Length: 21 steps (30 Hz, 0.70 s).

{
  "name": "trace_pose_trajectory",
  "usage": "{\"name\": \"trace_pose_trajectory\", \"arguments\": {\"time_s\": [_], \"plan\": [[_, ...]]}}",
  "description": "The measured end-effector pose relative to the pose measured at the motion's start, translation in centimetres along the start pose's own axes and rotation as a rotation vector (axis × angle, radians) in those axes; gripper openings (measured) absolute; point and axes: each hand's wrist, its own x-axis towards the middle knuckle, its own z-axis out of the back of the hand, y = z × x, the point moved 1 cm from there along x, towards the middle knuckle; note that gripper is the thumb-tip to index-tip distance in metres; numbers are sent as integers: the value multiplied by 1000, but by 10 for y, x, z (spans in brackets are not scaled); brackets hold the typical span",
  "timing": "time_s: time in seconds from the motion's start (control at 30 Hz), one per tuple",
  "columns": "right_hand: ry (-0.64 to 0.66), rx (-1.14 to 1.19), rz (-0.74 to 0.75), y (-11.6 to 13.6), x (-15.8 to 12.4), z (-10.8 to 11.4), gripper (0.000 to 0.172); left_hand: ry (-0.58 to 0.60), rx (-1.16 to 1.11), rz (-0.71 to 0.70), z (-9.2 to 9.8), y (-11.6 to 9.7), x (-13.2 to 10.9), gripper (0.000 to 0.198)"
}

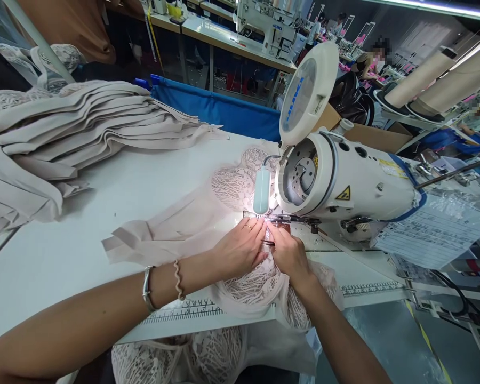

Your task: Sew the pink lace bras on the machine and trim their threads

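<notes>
A pale pink lace bra (250, 288) lies across the sewing machine bed, with one lace cup beyond the needle area and others nearer me. My left hand (242, 248) presses its fingertips together on the fabric just below the lit lamp (261, 192). Close beside it, my right hand (290, 253) pinches the same bra. A thin dark tool, its kind unclear, shows between the hands near the right palm. Both sets of fingertips sit right at the needle area of the white sewing machine (352, 173), where glare and fingers hide the stitching point.
Stacked pale fabric pieces (104, 114) spread over the left of the white table (116, 298). More lace cups (180, 354) hang below its front edge, which carries a ruler scale. A blue cloth bin (220, 109) stands behind. Another machine and people appear farther off.
</notes>
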Motion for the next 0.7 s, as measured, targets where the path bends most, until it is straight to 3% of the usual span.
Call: {"name": "trace_pose_trajectory", "arguments": {"time_s": [0.27,0.4,0.57,0.7], "plan": [[28,43,-97,4,5,6,33,-21,40,-28,4,6,1,63],[78,112,-207,-2,3,15,20,8,129,-136,7,-3,-1,44],[-34,244,-25,-6,-5,25,31,60,112,-162,9,-12,-9,38],[-29,238,7,-4,-4,24,36,62,13,-167,13,1,-9,32]]}}
